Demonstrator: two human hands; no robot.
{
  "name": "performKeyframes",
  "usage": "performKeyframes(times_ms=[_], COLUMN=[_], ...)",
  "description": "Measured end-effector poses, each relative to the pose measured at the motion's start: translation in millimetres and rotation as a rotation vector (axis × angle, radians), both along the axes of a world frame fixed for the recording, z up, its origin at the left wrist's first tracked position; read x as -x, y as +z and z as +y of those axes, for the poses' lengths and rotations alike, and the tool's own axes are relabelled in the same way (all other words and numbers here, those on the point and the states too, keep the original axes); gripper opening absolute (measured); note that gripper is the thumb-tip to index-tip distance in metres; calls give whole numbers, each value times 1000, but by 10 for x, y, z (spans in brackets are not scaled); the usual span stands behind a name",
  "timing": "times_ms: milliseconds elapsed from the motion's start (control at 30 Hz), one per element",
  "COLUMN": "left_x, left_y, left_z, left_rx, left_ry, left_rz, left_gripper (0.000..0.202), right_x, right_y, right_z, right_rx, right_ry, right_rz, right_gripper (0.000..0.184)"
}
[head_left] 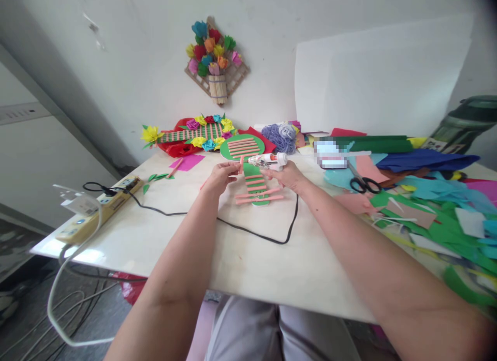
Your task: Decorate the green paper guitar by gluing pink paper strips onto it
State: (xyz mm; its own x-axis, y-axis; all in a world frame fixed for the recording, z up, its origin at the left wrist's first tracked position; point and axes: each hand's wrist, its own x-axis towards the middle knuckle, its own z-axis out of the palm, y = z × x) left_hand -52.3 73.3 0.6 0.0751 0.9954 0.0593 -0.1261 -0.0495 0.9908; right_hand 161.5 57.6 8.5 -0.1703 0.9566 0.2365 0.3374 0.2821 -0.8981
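Note:
My right hand [286, 176] is wrapped round a white glue gun [267, 160], whose nozzle points left; a long glue stick [306, 155] runs out of its back. Close to the nozzle, my left hand [223, 177] pinches a short pink paper stick [241, 165]. Below and between the hands lies a green guitar-shaped board [252, 169] with several pink sticks across its neck. Two longer pink sticks [261, 196] cross its lower end. Its round green body [224, 150], at the far end, carries a row of pink sticks.
A flower-trimmed paper guitar [194, 132] lies at the back left. Black scissors [365, 184] and paper scraps [438, 221] cover the right side. The black cord [248, 230] loops in front, reaching a power strip [104, 211]. A dark bottle [462, 128] stands far right.

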Motion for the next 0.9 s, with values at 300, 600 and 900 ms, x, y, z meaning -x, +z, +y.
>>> performKeyframes(times_ms=[300, 600, 900], left_x=[-12, -13, -16], left_y=[1, -6, -12], left_z=[-11, -4, -7], left_rx=[-5, -7, -20], left_ry=[3, -4, -22], left_rz=[23, 41, 62], left_gripper=[21, 21, 20], right_x=[11, -10, -16], right_y=[-32, -74, -121], right_z=[27, 67, 101], right_rx=[-64, -111, -144], right_ry=[-29, -31, -59], right_rz=[-21, -41, -27], right_gripper=[26, 30, 33])
